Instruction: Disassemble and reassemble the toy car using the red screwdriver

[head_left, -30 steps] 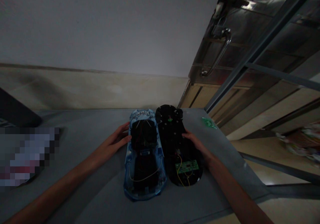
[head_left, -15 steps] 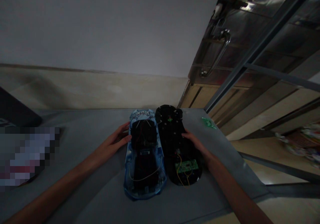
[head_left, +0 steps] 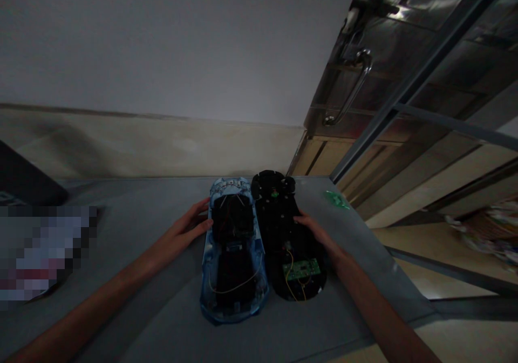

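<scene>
A blue toy car body shell (head_left: 261, 255) lies with its hollow inside up on the grey table, a thin wire curving across it. Right beside it is the black car chassis (head_left: 275, 220), with a green circuit board (head_left: 301, 269) and yellow wires at its near end. My left hand (head_left: 192, 224) rests against the shell's left edge, thumb and fingers apart. At the chassis's right edge is my right hand (head_left: 318, 234); its thumb shows on top, while its other fingers are hidden beside or beneath the chassis.
A small green plastic piece (head_left: 336, 199) lies on the table (head_left: 154, 309) near its right edge. At the left are a dark box-like object (head_left: 28, 177) and a blurred-out item (head_left: 44, 255). Behind stands a wall (head_left: 162, 142); a metal frame (head_left: 364, 144) rises at the right.
</scene>
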{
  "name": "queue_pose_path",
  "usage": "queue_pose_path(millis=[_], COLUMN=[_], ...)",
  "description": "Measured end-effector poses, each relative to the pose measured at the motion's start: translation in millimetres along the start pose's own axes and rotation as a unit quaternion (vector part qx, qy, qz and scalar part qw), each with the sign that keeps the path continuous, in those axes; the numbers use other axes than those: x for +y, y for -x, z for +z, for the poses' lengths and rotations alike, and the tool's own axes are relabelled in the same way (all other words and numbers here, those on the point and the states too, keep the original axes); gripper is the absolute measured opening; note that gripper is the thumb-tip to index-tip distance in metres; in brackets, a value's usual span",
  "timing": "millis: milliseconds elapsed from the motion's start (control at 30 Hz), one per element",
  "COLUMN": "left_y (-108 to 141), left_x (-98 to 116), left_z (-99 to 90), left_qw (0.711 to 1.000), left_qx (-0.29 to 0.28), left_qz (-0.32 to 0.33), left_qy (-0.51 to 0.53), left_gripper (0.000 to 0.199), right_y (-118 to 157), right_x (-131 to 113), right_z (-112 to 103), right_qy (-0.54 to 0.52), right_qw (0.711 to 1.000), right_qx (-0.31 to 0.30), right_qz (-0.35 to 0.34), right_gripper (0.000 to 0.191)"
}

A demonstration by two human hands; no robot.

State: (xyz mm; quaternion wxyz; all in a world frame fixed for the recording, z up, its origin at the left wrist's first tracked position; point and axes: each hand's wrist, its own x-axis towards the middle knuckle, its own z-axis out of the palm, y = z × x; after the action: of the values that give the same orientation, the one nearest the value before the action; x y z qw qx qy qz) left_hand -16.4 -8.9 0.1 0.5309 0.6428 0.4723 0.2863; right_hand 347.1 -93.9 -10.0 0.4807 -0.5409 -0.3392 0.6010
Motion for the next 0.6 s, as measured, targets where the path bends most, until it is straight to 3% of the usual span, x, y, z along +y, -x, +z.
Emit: queue_pose_path(millis=[200,600], left_y=[-1.6,0.1], left_x=[-1.0,0.2], left_z=[3.3,2.4], left_qw=[1.0,1.0], left_qx=[0.006,0.007], left_qz=[0.003,-0.004], left_qy=[0.008,-0.001], left_gripper=[0.102,0.105], right_y=[1.6,6.2], right_x=[0.1,-7.6], right_z=[-0.8,5.2], right_qy=[0.006,0.009], right_qw=[1.0,1.0], right_qx=[0.0,-0.013], right_qz=[0.008,0.0], right_gripper=[0.055,0.077])
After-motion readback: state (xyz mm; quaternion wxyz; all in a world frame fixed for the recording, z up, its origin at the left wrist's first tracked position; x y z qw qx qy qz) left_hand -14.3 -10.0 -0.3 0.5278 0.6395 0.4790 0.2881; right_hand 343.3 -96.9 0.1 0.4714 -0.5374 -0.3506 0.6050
